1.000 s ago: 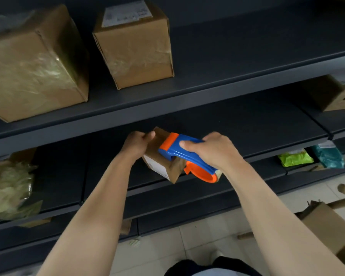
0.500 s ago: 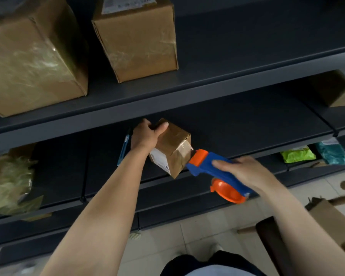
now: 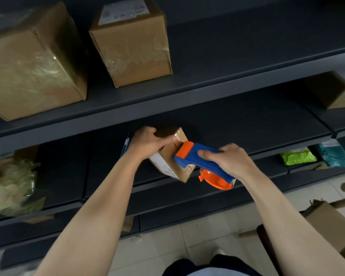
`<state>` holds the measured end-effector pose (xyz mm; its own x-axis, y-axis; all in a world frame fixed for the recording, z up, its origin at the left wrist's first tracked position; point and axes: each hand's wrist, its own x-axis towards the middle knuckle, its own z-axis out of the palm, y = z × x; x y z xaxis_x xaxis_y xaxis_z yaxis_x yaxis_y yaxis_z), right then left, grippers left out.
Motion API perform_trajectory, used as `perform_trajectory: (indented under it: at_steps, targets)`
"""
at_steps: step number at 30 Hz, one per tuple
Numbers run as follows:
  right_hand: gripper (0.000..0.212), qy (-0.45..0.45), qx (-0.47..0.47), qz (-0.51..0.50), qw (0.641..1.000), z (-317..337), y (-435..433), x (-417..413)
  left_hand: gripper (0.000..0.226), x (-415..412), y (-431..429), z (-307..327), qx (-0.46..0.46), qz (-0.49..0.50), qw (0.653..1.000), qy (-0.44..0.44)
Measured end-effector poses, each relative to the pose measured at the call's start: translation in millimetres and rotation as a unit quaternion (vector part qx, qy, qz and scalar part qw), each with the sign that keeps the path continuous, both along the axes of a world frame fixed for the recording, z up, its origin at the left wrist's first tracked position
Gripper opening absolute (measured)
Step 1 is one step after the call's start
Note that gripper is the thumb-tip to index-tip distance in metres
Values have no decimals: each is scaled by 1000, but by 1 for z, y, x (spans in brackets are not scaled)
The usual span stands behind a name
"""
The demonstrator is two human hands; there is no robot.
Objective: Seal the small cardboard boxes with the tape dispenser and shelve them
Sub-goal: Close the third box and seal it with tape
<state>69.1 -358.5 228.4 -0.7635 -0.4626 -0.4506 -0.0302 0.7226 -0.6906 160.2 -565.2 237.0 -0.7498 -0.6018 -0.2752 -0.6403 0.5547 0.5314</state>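
Note:
A small cardboard box (image 3: 168,154) with a white label on its near side is held tilted in the air in front of the middle shelf (image 3: 237,126). My left hand (image 3: 147,142) grips the box's far top corner. My right hand (image 3: 227,161) is closed around the handle of a blue and orange tape dispenser (image 3: 202,162). The dispenser's orange head rests on the box's top face, near its right edge.
Two large taped cardboard boxes (image 3: 34,62) (image 3: 133,44) stand on the upper shelf. A blue pen (image 3: 125,146) lies on the middle shelf behind my left wrist. Another box (image 3: 335,92) sits at far right, green and teal packets (image 3: 298,156) below. Open carton (image 3: 333,222) on the floor.
My right hand swung the dispenser off the box to the lower right, then brought it back up onto the box's top. The left hand kept hold of the box.

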Motion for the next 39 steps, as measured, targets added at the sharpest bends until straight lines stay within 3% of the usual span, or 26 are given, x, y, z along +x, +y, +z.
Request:
perform_trajectory:
  at_steps: [3, 10, 16, 22, 27, 31, 35, 39]
  targets:
    - [55, 38, 27, 19, 999, 14, -7, -1, 42, 8, -13, -5, 149, 36, 987, 42]
    - [62, 65, 37, 57, 996, 19, -53, 3, 44, 18, -44, -24, 262, 103, 956, 82]
    - [56, 76, 42, 74, 993, 19, -79, 7, 56, 10, -47, -40, 173, 128, 974, 67]
    - [60, 66, 62, 95, 991, 14, -88, 4, 25, 6, -44, -63, 183, 179, 959, 122]
    - [54, 17, 99, 52, 994, 13, -5, -18, 22, 3, -46, -69, 169, 160, 963, 133]
    - [34, -44, 70, -10, 997, 7, 47, -25, 28, 2, -47, -69, 158, 152, 968, 122]
    - [52, -29, 128, 13, 991, -14, 22, -25, 30, 3, -46, -69, 152, 150, 970, 119]
    - [57, 24, 188, 69, 979, -21, -13, -24, 29, 3, -46, -72, 150, 151, 970, 114]
